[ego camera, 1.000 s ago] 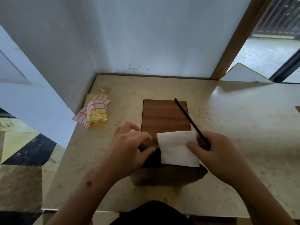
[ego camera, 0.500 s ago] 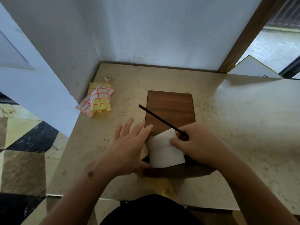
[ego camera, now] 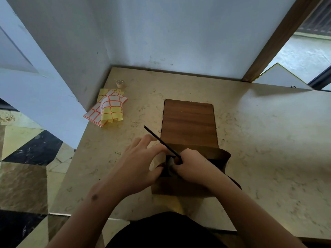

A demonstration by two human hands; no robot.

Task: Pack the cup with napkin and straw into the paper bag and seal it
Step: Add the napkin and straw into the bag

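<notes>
A brown paper bag (ego camera: 217,154) stands open near the table's front edge, and both hands are at its mouth. My left hand (ego camera: 141,167) grips the bag's left rim. My right hand (ego camera: 194,168) reaches into the opening, pinching a black straw (ego camera: 160,141) whose free end sticks out up and to the left. Only a small grey bit of the white napkin (ego camera: 171,170) shows under my right fingers inside the bag. The cup is hidden.
A brown wooden board (ego camera: 189,122) lies flat just behind the bag. Yellow and white sticker sheets (ego camera: 109,110) and a small tape roll (ego camera: 120,83) sit at the table's back left, by the wall. The table's front edge is close to my body.
My right hand has pushed the napkin and straw down into the bag's mouth, so the napkin is almost out of sight. The straw's free end has swung further left. My left hand moved onto the rim.
</notes>
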